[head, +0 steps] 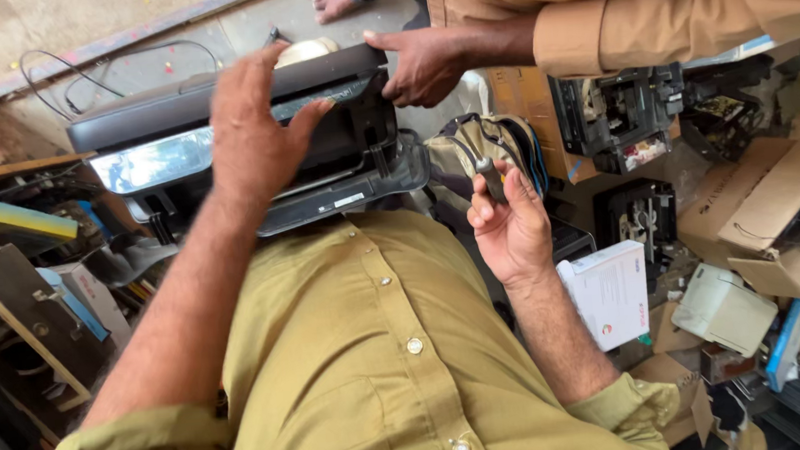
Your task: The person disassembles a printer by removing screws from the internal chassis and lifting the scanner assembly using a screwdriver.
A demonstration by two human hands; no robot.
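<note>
A black printer (170, 129) rests on my lap, tipped on its side with its glossy panel facing left. My left hand (252, 132) lies flat on the printer's body, fingers spread. My right hand (508, 220) is raised to the right of the printer and is closed around a screwdriver (490, 176) with a dark handle. Another person in a tan shirt reaches in from the top; that person's hand (420, 64) touches the printer's top right corner.
An olive bag (489, 145) lies behind my right hand. Opened printer parts (617, 114), cardboard boxes (764, 198), a white box (611, 293) and a pale device (721, 308) crowd the right side. Shelves with clutter (20, 287) stand on the left. Cables (78, 75) lie on the floor.
</note>
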